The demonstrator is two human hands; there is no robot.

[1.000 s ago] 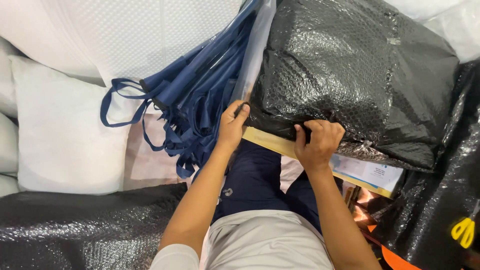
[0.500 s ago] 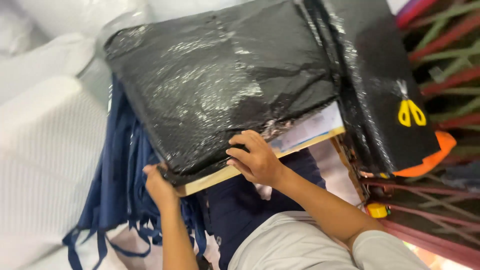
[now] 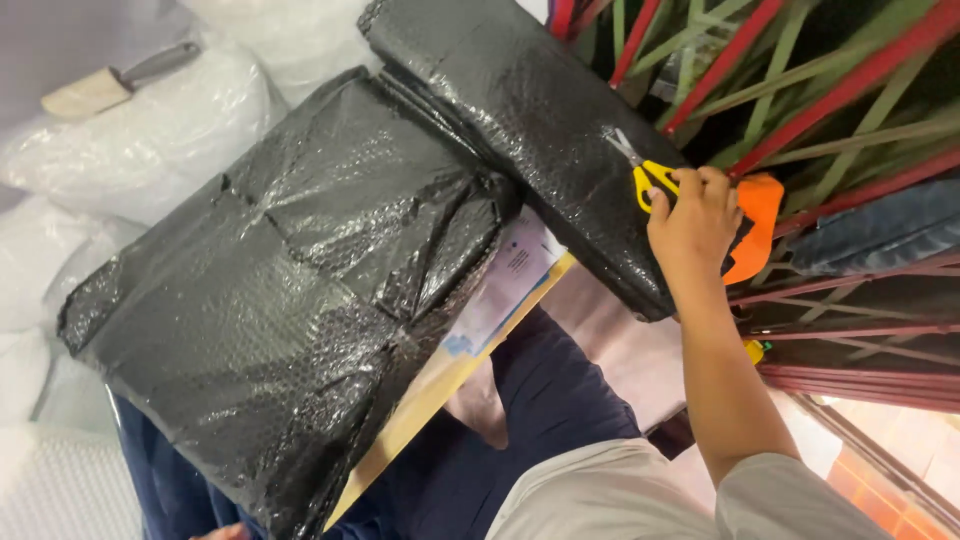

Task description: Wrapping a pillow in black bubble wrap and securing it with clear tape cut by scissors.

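Right hand (image 3: 690,215) curls around yellow-handled scissors (image 3: 645,175) on a glossy black bubble-wrapped parcel (image 3: 540,120); left hand (image 3: 225,532) (barely visible), grip unclear.

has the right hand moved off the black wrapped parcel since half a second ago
Yes. The right hand has left the black bubble-wrapped parcel on the lap and now grasps the yellow-handled scissors on the neighbouring black bundle.

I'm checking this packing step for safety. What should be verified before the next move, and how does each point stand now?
1. Right hand reaches the yellow-handled scissors: ok, fingers touch the handles.
2. Scissor blades closed: ok.
3. Left hand in view: not ok, only a sliver at the bottom edge.
4. Large black bubble-wrapped parcel supported: ok, it lies across the lap.
5. Paper sheet secured: cannot tell, it pokes out beneath the parcel.
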